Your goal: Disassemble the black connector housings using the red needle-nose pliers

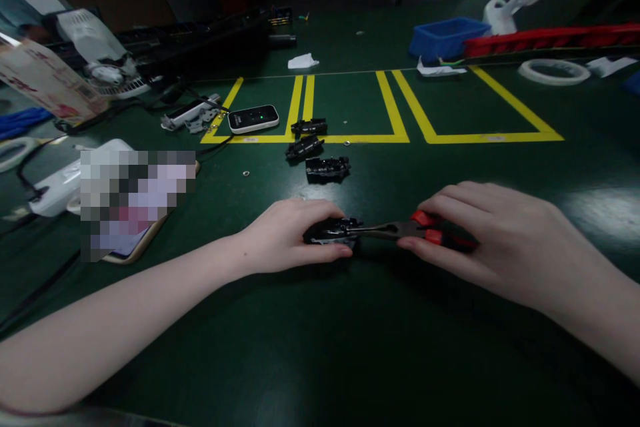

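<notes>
My left hand (295, 237) is closed around a small black plastic part (327, 231), thumb on the near side and fingers over the far side. In my right hand (493, 240) is a pair of needle-nose pliers (387, 230) with red and black handles. The pliers' jaws point left and meet the right end of the black part; what exactly they grip there is too small to tell. Just beyond my hands lie three similar black parts, the nearest black part (327, 169) being closest to my left hand.
A phone (145, 227), partly pixelated, and a white power strip (55, 190) lie at the left. Behind are a small black-and-white device (253, 119) and yellow tape lines (495, 138). A blue bin (445, 38), a red rack (550, 40) and a tape roll (554, 72) stand at the back right.
</notes>
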Motion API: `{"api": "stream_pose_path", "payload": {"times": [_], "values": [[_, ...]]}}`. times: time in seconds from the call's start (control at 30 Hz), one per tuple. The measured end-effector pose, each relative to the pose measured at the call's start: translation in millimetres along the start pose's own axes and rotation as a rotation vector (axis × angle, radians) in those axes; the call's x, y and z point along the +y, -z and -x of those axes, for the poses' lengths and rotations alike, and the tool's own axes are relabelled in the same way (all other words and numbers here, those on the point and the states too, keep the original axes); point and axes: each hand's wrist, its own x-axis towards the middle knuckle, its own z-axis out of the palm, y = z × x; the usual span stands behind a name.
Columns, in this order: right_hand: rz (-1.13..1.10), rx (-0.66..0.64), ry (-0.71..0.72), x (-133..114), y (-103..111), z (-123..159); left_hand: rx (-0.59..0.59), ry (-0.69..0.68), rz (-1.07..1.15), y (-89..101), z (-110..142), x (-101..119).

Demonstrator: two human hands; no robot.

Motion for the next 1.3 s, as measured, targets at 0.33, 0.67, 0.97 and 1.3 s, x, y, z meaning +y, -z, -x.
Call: {"api": "stream_pose_path", "payload": {"times": [0.33, 0.67, 0.97, 1.3], "values": [[-0.035, 0.015, -0.062, 3.4, 0.2, -1.0, -0.015, 0.023, 0.011, 1.0, -0.7, 0.9], [0.02, 0.058, -0.055, 2.1, 0.1, 1.7, -0.001, -0.004, 0.013, -0.8, 0.6, -2.6], [-0.026, 0.018, -0.089, -0.2, -0.5, -0.5, -0.007, 0.001, -0.016, -1.3, 0.3, -1.9], [-0.063, 0.005, -0.11, -1.6, -2.8, 1.5, -0.015, -0.01, 0.003, -0.3, 0.0, -2.0]]}}
